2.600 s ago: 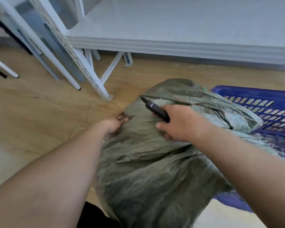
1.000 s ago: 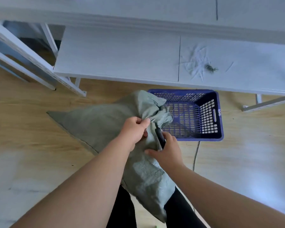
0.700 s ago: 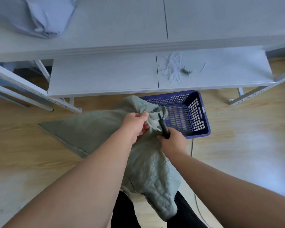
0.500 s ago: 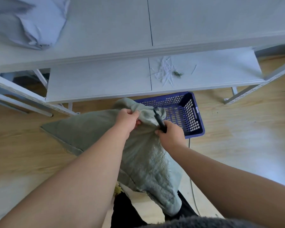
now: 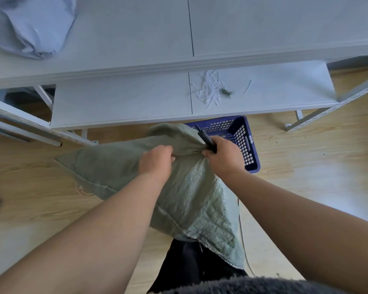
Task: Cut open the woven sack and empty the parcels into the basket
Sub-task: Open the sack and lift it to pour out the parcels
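Both hands clutch the green woven sack (image 5: 174, 187) held over the blue basket (image 5: 245, 145): left hand (image 5: 156, 161) bunching its coarse cloth, right hand (image 5: 224, 154) pinching a fold nearer the basket, fingers also curled round a dark knife (image 5: 206, 140). The basket's perforated plastic sits on wooden floor (image 5: 306, 155) below a white shelf (image 5: 125, 100).

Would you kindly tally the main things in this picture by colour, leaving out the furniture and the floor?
Green: 1, the woven sack, gripped by the left hand and the right hand.
Blue: 1, the basket.
Black: 1, the cutter, held in the right hand.
Pale grey: 1, the crumpled bag on the table.
Total: 4
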